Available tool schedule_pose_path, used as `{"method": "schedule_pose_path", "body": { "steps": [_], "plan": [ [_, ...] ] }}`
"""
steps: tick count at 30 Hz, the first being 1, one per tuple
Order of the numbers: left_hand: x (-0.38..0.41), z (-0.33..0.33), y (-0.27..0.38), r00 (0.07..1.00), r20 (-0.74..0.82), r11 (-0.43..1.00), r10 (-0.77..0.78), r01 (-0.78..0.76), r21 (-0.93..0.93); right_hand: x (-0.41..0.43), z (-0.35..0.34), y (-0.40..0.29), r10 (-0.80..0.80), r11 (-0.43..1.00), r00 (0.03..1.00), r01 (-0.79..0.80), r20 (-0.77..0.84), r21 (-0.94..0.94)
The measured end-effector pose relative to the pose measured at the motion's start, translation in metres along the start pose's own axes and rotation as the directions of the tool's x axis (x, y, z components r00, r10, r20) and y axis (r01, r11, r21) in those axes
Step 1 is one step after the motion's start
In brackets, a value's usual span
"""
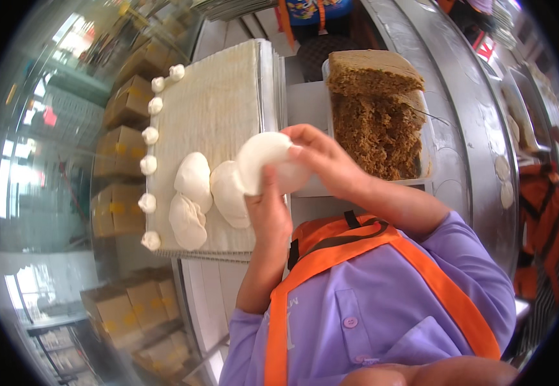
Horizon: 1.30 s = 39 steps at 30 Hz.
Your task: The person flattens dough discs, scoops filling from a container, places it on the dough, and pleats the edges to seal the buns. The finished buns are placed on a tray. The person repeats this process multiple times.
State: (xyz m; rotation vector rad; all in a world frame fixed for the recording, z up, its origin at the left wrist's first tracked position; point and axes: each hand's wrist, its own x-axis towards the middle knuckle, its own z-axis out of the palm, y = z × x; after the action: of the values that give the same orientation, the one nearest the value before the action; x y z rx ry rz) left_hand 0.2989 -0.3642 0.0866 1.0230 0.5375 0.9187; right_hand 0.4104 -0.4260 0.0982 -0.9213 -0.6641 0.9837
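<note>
My left hand point(270, 212) grips the lower edge of thin round dough wrappers point(261, 157), its thumb lying on top. At their right edge, the thumb and fingers of my right hand point(325, 157) pinch the same wrappers. At least two rounds overlap there. Just left of my left hand, more flat dough wrappers point(230, 193) lie in loose overlapping piles on a cloth-lined tray point(207, 108). Small pleated dough buns point(149, 165) stand in a row along the tray's left edge. Right of my right hand, a plastic tub point(429, 164) holds brown minced filling point(376, 111).
A thin metal utensil point(431, 115) sticks out of the filling. The tray tops a stack beside a steel counter point(453, 144). Cardboard boxes point(122, 154) show beyond glass on the left. Another person's torso point(315, 14) is across the table; an orange apron point(540, 217) shows at right.
</note>
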Motion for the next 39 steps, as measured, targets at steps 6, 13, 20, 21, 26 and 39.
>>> {"method": "schedule_pose_path", "body": {
  "steps": [6, 13, 20, 21, 26, 39],
  "plan": [
    [-0.003, 0.023, -0.041, 0.995, 0.086, 0.949, 0.052, -0.076, 0.306, -0.008, -0.055, 0.018, -0.095, 0.950, 0.990, 0.059, -0.102, -0.307],
    [-0.009, 0.045, -0.080, 0.990, 0.014, 0.988, -0.140, 0.140, -0.063, -0.037, -0.145, -0.025, -0.667, 0.446, 0.744, 0.352, -0.043, -0.823],
    [0.028, 0.039, -0.097, 0.908, 0.116, 0.828, -0.404, 0.416, -0.374, -0.049, -0.230, -0.076, 0.150, -0.465, 0.964, -0.128, -0.221, -0.876],
    [0.031, 0.041, -0.103, 0.900, 0.135, 0.814, -0.414, 0.433, -0.388, -0.048, -0.238, -0.078, 0.133, -0.472, 0.975, -0.095, -0.177, -0.877],
    [0.032, 0.027, -0.120, 0.871, 0.111, 0.773, -0.478, 0.478, -0.417, -0.074, -0.256, -0.122, 0.051, -0.330, 0.998, -0.022, -0.041, -0.944],
    [0.019, -0.011, -0.172, 0.828, 0.167, 0.597, -0.535, 0.511, -0.618, 0.010, -0.215, -0.023, 0.771, -0.317, 0.613, 0.603, 0.171, -0.732]
  ]
}}
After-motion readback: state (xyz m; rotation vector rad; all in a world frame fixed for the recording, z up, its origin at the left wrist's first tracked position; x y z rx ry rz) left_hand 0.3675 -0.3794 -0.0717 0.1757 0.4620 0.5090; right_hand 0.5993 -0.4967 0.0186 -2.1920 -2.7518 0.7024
